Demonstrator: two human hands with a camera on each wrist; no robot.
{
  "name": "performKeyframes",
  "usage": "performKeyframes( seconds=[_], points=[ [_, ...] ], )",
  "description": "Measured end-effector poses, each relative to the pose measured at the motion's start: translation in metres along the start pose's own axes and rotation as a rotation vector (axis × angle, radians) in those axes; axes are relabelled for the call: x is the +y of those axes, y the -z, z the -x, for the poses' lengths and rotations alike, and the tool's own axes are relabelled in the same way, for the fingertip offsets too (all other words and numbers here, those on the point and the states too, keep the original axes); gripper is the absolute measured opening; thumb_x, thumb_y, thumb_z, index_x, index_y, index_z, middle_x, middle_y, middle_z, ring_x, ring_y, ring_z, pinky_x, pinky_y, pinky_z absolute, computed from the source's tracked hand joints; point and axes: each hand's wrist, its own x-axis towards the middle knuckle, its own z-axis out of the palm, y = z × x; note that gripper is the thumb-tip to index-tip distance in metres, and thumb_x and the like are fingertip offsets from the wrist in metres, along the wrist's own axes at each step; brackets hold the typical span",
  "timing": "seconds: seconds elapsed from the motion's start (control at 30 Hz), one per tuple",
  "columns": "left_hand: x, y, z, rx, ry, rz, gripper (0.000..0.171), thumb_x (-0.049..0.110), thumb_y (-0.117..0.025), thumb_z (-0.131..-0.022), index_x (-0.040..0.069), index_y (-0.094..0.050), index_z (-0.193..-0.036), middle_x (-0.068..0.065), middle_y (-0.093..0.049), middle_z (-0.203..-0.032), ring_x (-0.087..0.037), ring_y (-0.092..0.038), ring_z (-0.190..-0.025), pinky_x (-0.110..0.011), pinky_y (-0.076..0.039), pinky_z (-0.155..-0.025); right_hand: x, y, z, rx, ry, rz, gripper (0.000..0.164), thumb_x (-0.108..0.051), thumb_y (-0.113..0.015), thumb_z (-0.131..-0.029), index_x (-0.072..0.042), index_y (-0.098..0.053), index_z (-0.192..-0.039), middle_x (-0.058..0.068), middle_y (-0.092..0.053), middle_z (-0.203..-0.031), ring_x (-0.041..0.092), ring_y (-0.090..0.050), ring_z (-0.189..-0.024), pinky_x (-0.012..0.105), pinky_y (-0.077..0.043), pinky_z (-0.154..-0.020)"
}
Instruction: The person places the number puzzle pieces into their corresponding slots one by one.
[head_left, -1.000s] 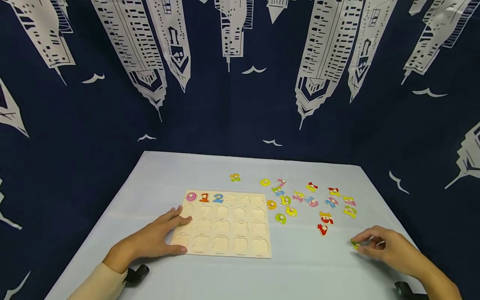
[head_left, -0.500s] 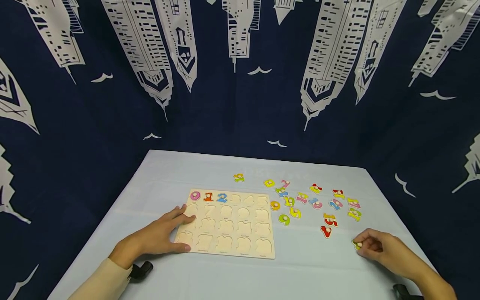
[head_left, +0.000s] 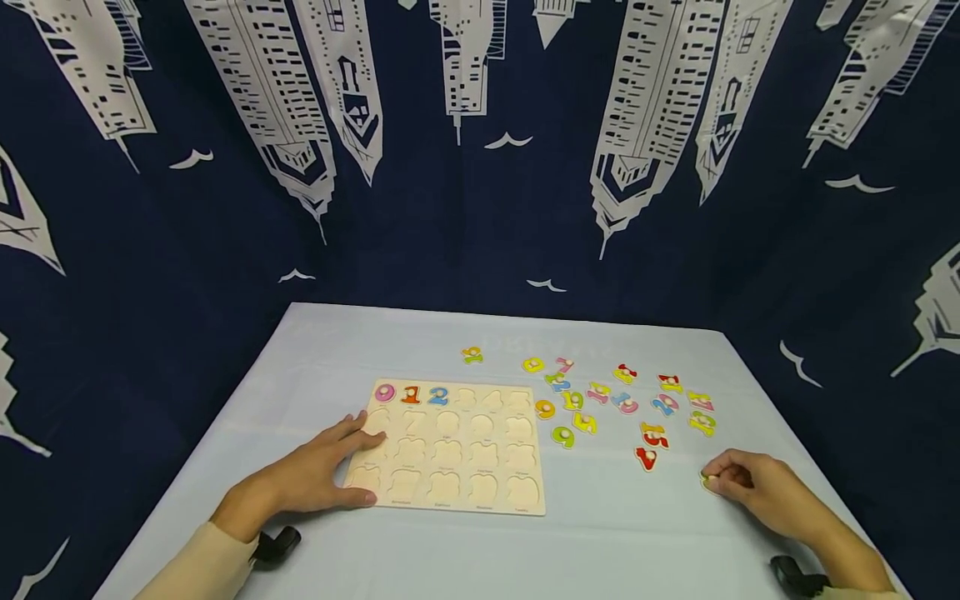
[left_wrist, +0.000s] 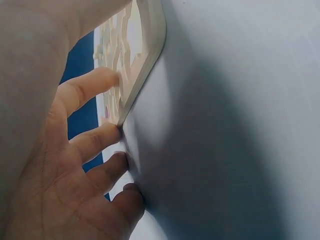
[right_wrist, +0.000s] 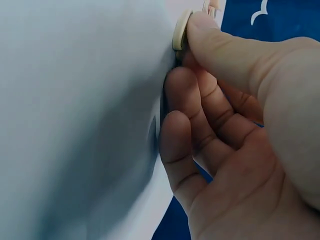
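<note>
My left hand (head_left: 307,468) rests at the left edge of a pale wooden number-puzzle board (head_left: 431,425), fingers spread and fairly straight. The left wrist view shows those fingers (left_wrist: 95,142) along the board's side. In the board's top row sit a pink 0 (head_left: 385,392), a red 1 (head_left: 411,395) and a blue 2 (head_left: 438,396); the other recesses show bare wood. Far to the right, my right hand (head_left: 768,492) pinches a small green-yellow puzzle piece (head_left: 706,481) between thumb and fingers at the tabletop. The right wrist view catches its pale edge (right_wrist: 180,32); its number is hidden.
Several loose number pieces lie right of and behind the board, among them a red 4 (head_left: 646,458), a red 15 (head_left: 654,435) and a green piece (head_left: 562,437). One (head_left: 472,355) lies apart behind the board. A dark patterned cloth (head_left: 465,217) hangs beyond the white table (head_left: 615,550).
The right hand has stayed near the same spot, its fingers shifting on the piece, which now shows less. The left hand keeps its place on the board. The head view sways slightly.
</note>
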Motion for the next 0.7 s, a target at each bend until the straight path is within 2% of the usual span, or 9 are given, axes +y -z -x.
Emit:
performKeyframes(
  seconds=[0.2, 0.4, 0.53, 0.7],
  points=[
    [-0.001, -0.003, 0.001, -0.001, 0.008, -0.002, 0.094, 0.062, -0.096, -0.09, 0.028, -0.061, -0.171, -0.022, -0.033, -0.192, -0.056, -0.029, -0.178, -0.079, -0.04, -0.134, -0.006, -0.008, -0.003, 0.029, 0.001, 0.026, 0.012, -0.019, -0.083, -0.109, -0.008, -0.079, -0.11, -0.004, -0.068, -0.092, -0.001, -0.053, -0.078, 0.023, -0.049, -0.069],
    [0.0, -0.004, 0.001, -0.001, 0.008, 0.007, 0.095, 0.063, -0.097, -0.09, 0.028, -0.061, -0.17, -0.021, -0.033, -0.192, -0.056, -0.029, -0.178, -0.079, -0.041, -0.134, -0.018, -0.016, -0.005, 0.137, 0.102, 0.026, 0.013, -0.018, -0.088, -0.104, -0.013, -0.076, -0.106, 0.0, -0.062, -0.102, -0.003, -0.051, -0.085, 0.021, -0.05, -0.074],
    [0.0, -0.004, 0.001, 0.0, 0.002, 0.001, 0.096, 0.064, -0.096, -0.09, 0.026, -0.061, -0.171, -0.022, -0.033, -0.191, -0.056, -0.029, -0.178, -0.08, -0.04, -0.134, -0.035, -0.019, -0.013, 0.175, 0.181, -0.017, 0.014, -0.016, -0.087, -0.105, -0.014, -0.073, -0.107, -0.001, -0.069, -0.107, -0.005, -0.057, -0.089, 0.021, -0.056, -0.077],
    [-0.001, -0.004, 0.001, 0.008, -0.001, -0.01, 0.097, 0.065, -0.096, -0.09, 0.027, -0.06, -0.172, -0.022, -0.033, -0.191, -0.056, -0.03, -0.177, -0.079, -0.041, -0.134, -0.062, -0.023, -0.029, 0.136, 0.248, -0.16, 0.012, -0.016, -0.083, -0.109, -0.014, -0.072, -0.113, -0.005, -0.072, -0.095, -0.001, -0.059, -0.078, 0.022, -0.054, -0.067]
  ],
)
